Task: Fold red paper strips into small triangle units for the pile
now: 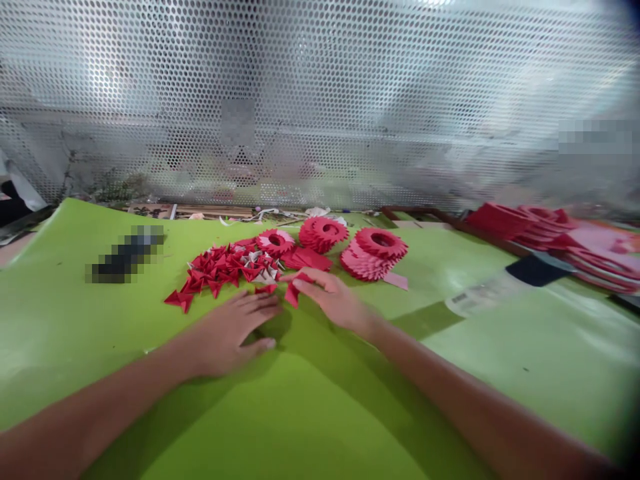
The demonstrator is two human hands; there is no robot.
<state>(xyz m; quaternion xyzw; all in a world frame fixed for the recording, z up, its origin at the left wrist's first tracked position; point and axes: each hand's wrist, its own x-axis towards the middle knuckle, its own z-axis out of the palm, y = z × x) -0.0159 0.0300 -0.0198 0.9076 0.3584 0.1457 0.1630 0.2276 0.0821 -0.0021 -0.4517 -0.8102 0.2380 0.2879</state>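
My left hand [233,333] lies low over the green table [240,427], fingers stretched and thumb apart, with a small red folded piece [266,289] at its fingertips. My right hand [333,297] pinches a red paper piece [293,293] between thumb and fingers. Behind my left hand lies a pile of red folded paper pieces [215,270], with some whitish ones [263,267] at its right side. Flat red papers [307,258] rest just beyond my right hand. Ring-shaped stacks of folded paper, red [323,233] and red over pink [373,255], stand farther back.
A pixelated dark object [125,257] lies at the left. At the right are a dark-ended translucent item [505,283] and stacked red and pink papers [525,223]. A perforated metal screen [320,100] rises behind the table.
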